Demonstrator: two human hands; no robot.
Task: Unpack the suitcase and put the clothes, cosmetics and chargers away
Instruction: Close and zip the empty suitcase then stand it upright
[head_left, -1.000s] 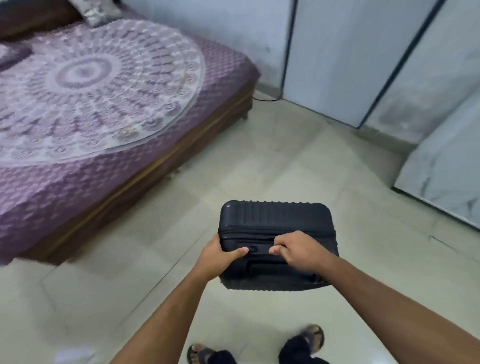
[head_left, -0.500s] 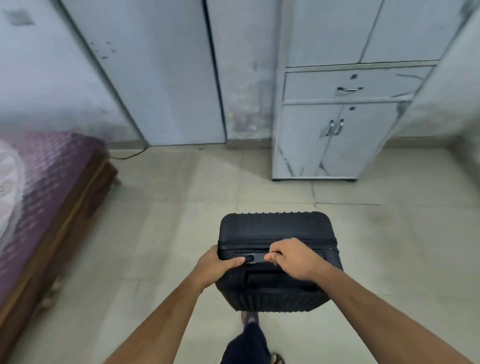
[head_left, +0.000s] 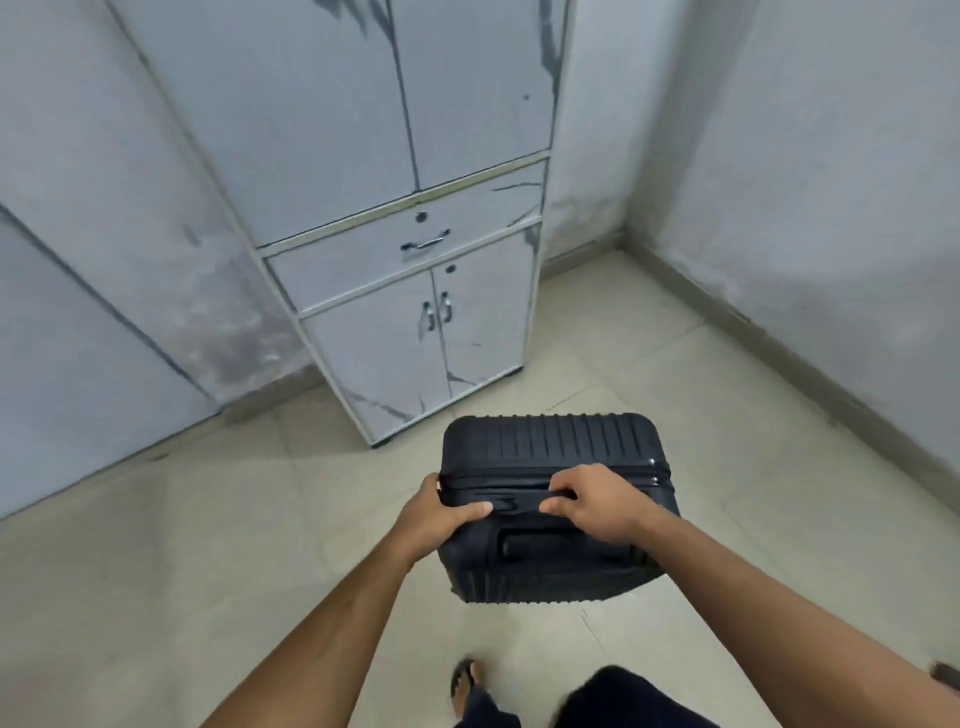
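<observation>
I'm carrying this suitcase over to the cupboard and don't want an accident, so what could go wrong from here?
1. Both hands, left hand and right hand, grip only the top of the closed suitcase; the grip could slip and drop it near your sandalled foot.
2. The cupboard is close ahead; the case may bump its doors.

Suitcase (head_left: 550, 447) on floor (head_left: 208, 545) before cabinet (head_left: 395, 291)

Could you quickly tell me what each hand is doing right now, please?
Left hand: grips the suitcase.
Right hand: grips the suitcase's top handle.
</observation>
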